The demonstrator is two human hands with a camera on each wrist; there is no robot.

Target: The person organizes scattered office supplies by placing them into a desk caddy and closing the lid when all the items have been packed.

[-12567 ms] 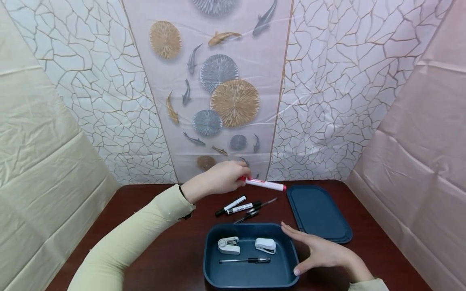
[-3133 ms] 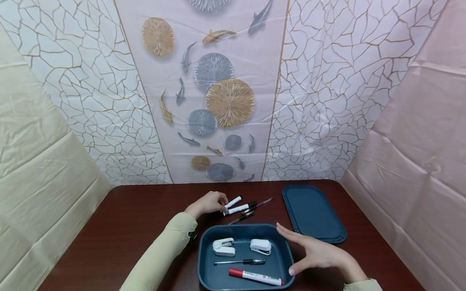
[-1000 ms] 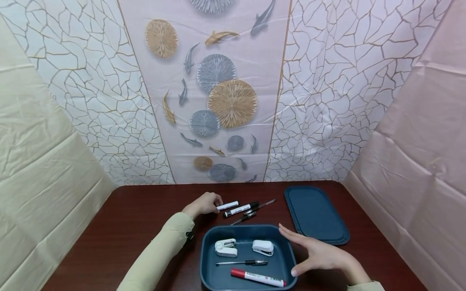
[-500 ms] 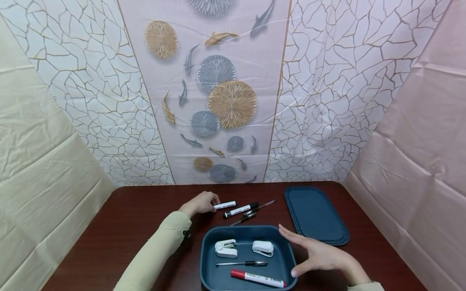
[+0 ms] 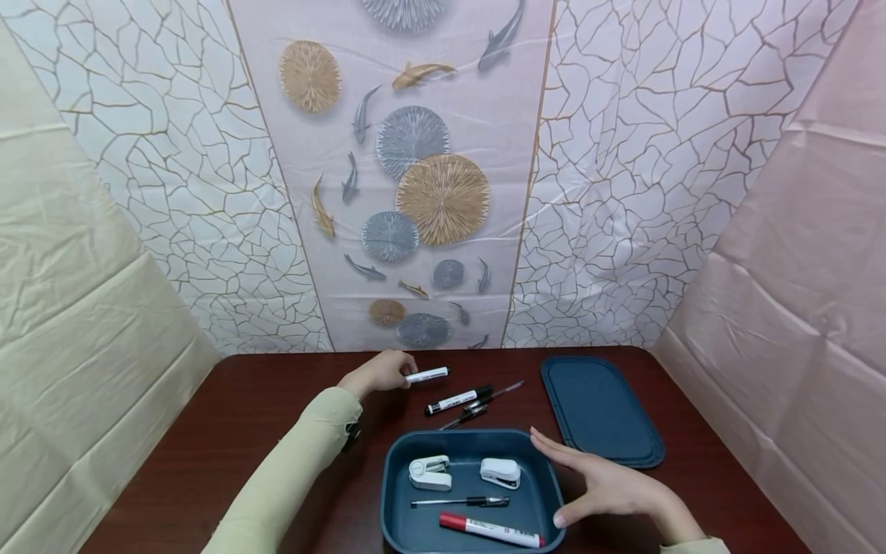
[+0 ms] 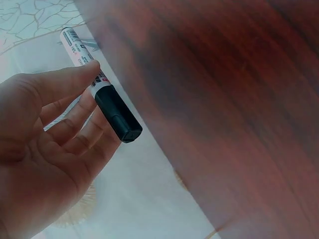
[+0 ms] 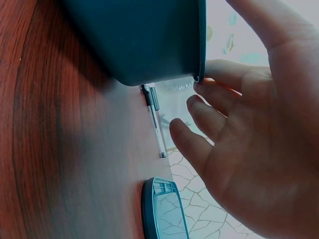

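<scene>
My left hand [image 5: 379, 373] pinches a white marker [image 5: 428, 375] near the back of the table. Close up in the left wrist view, thumb and fingers grip this marker [image 6: 79, 50] beside its black cap [image 6: 118, 114], above the tabletop. My right hand [image 5: 612, 485] spreads around the right side of a dark blue bin [image 5: 415, 531], fingertips and thumb tip at its rim, fingers [image 7: 207, 117] loosely extended. Inside the bin lie two small white staplers [image 5: 431, 472] [image 5: 501, 472], a black gel pen [image 5: 460, 502] and a red-capped white marker [image 5: 491, 529].
Behind the bin lie another black-capped marker [image 5: 457, 400] and two pens, one clear-barrelled pen [image 5: 508, 389] pointing to the back right. A flat blue lid [image 5: 601, 412] rests at the right. Patterned cloth [image 5: 429, 200] hangs along the table's back edge.
Earlier the left hand carried the red marker, which now lies in the bin. It then took the white marker, drew it left from the others and raised it. The right hand stayed.
</scene>
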